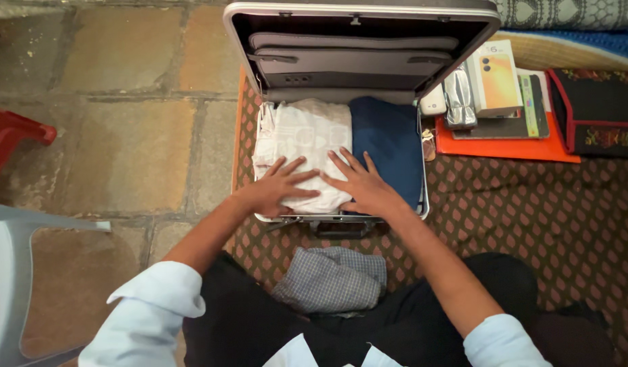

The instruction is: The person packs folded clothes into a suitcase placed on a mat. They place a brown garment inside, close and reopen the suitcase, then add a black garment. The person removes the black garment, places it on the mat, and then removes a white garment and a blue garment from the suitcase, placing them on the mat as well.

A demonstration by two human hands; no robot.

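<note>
The head camera looks down on an open briefcase (341, 122) lying on a patterned brown mat (517, 211), its lid standing up at the far side. Inside the briefcase, a folded white garment (300, 136) fills the left half and a folded dark blue garment (388, 139) fills the right half, the two touching along the middle.

The left hand (278, 187) lies flat on the near part of the white garment, fingers spread wide and gripping nothing. The right hand (363, 185) lies flat just beside it, fingers also spread, resting across the seam where white cloth meets blue; the fingertips of both hands nearly meet.

On the near side of the briefcase, just past its handle, a folded grey checked cloth (333, 278) sits on the mat against the person's dark trousers.

To the right of the briefcase, an orange folder (511, 148) carries a small box (497, 78) with an orange picture, a shiny silver packet (458, 100) and a white object (434, 102). To the left of the briefcase the stone floor (123, 122) shows, with part of a red chair (11, 139) at the edge.
</note>
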